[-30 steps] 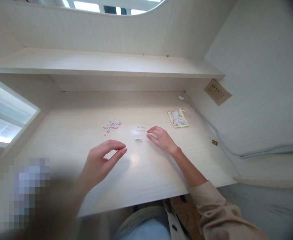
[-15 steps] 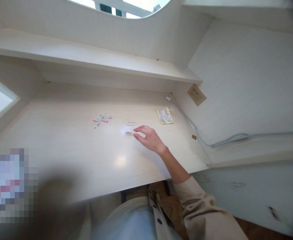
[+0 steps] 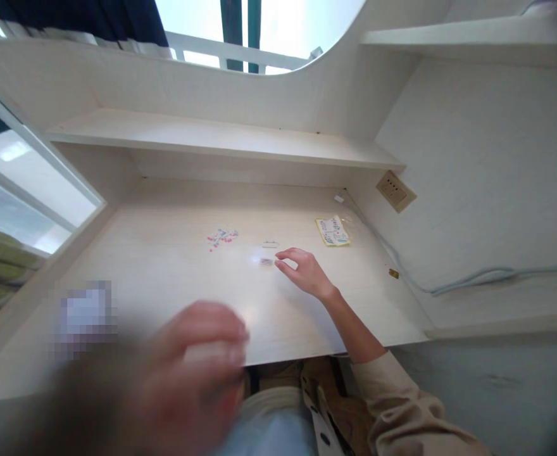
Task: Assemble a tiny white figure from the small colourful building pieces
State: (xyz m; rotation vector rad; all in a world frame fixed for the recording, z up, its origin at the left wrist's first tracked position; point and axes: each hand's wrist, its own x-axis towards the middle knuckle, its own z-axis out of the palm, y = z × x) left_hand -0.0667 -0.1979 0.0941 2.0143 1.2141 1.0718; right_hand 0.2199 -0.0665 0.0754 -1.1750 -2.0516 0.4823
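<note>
My right hand (image 3: 303, 271) is low over the desk, thumb and fingertips apart with a gap between them. Just left of its fingertips lies a small clear piece (image 3: 266, 261), too small to name. Beyond that is a thin pale strip-like piece (image 3: 271, 244). A scatter of tiny pink and blue bits (image 3: 221, 237) lies farther left. Close to the camera, my left hand (image 3: 195, 373) looms large and blurred above the front edge of the desk. Its fingers look bent, but whether they hold anything is smeared out.
A yellow-edged printed packet (image 3: 333, 232) lies at the back right of the desk (image 3: 164, 272). Near the right wall are a small gold-coloured object (image 3: 393, 273) and a grey cable (image 3: 468, 278). A wall socket (image 3: 396, 191) is above. A pixelated item (image 3: 86, 311) sits at left.
My left hand has come into clearer view at the lower left, from a dark blur. The camera view has shifted up and left. My right hand stays beside the small clear piece.
</note>
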